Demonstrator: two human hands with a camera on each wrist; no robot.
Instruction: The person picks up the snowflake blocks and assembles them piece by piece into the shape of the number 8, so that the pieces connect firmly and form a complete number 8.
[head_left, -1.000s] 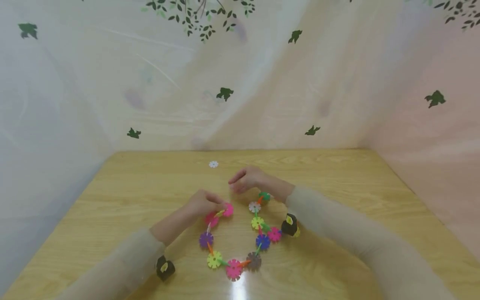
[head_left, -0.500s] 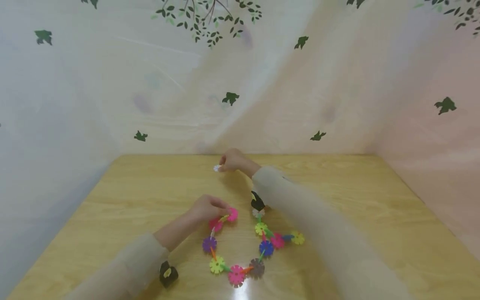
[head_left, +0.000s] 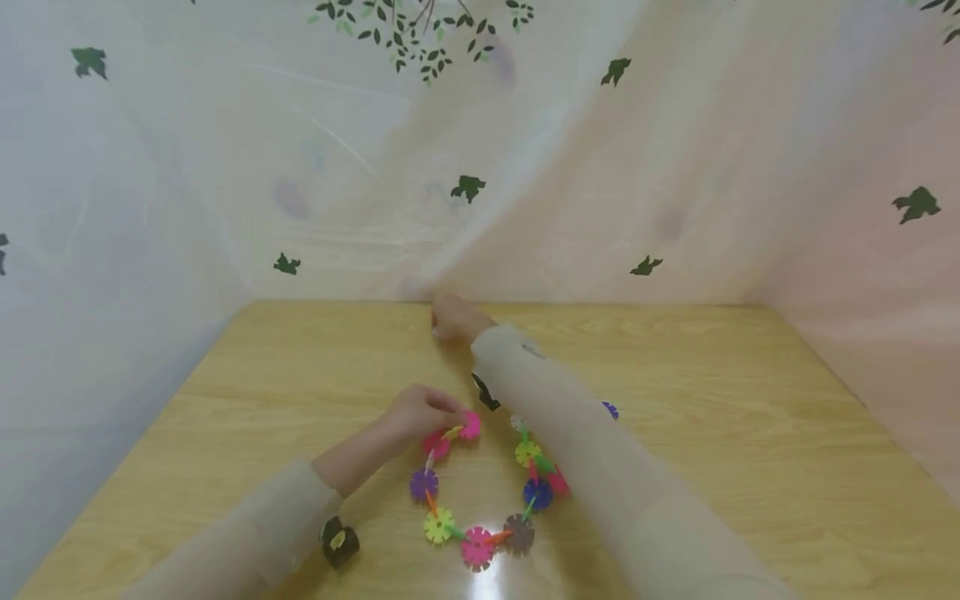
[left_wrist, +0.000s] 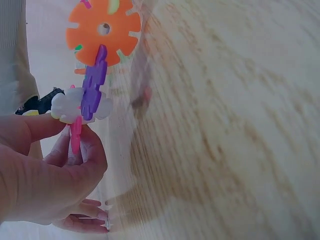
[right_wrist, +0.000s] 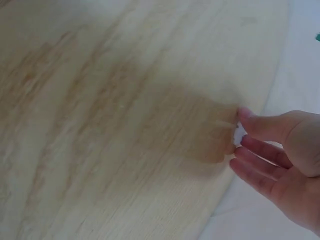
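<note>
A chain of notched plastic snowflake discs in several colours curves in a ring on the table, with a pink disc (head_left: 477, 547) at its near side. My left hand (head_left: 418, 410) pinches the chain's left end by a bright pink disc (head_left: 470, 425). In the left wrist view, a purple disc (left_wrist: 94, 87) and an orange disc (left_wrist: 102, 31) show linked beyond the fingers. Far off near the table's back edge, my right hand (head_left: 457, 318) pinches a white snowflake disc (right_wrist: 238, 135) between thumb and fingers, mostly covered by them. My right sleeve hides part of the chain's right side.
The wooden table (head_left: 315, 367) ends at a pale printed curtain (head_left: 360, 225) behind and on both sides. A blue disc (head_left: 611, 410) peeks out past the right sleeve. Dark wrist cameras hang beneath both sleeves.
My right hand has reached forward and left from above the chain to the white disc at the back and taken hold of it. The left hand keeps its grip on the chain's end.
</note>
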